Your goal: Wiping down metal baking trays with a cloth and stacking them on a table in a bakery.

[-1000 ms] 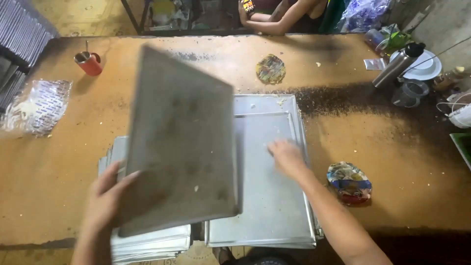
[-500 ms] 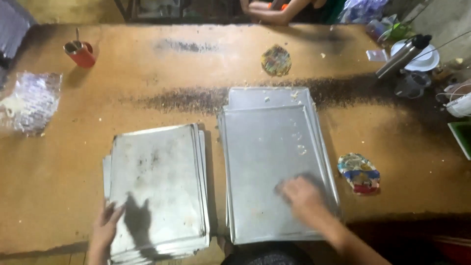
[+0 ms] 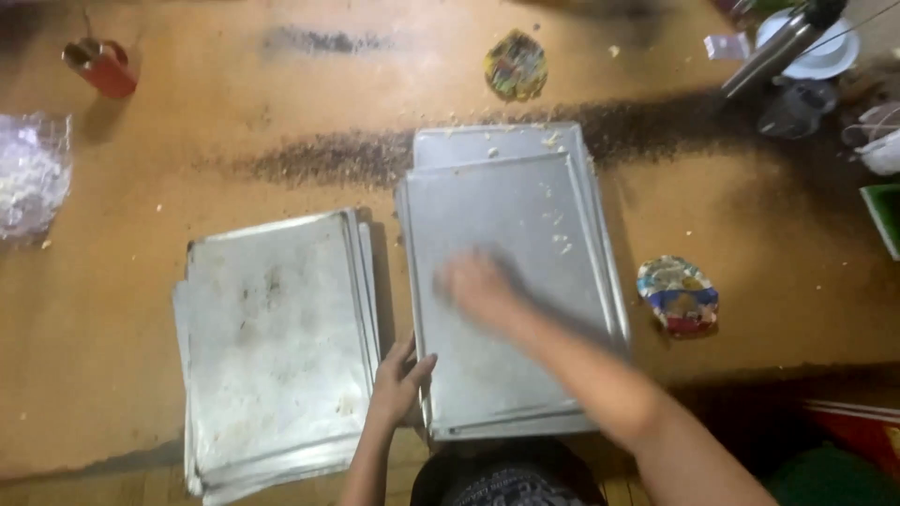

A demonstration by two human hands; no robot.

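Two stacks of flat metal trays lie on a brown wooden table [image 3: 234, 122]. The left stack [image 3: 272, 328] is smudged and slightly fanned out. The right stack [image 3: 525, 206] carries scattered crumbs. My left hand [image 3: 398, 384] rests with fingers spread at the gap between the stacks, touching the near left edge of the right stack. My right hand [image 3: 478, 286] lies flat and blurred on the top tray of the right stack, holding nothing.
A red cup [image 3: 103, 67] and a clear plastic bag [image 3: 33, 178] sit at the far left. Two colourful round pads lie at the back [image 3: 516, 66] and right [image 3: 677, 295]. A metal flask [image 3: 773, 49], a white plate [image 3: 830, 58] and a dark band of crumbs [image 3: 328, 159] are near the back.
The tray I held up in my left hand now lies on the left stack. My left hand moved right to the gap; my right hand moved across the right stack's top tray.
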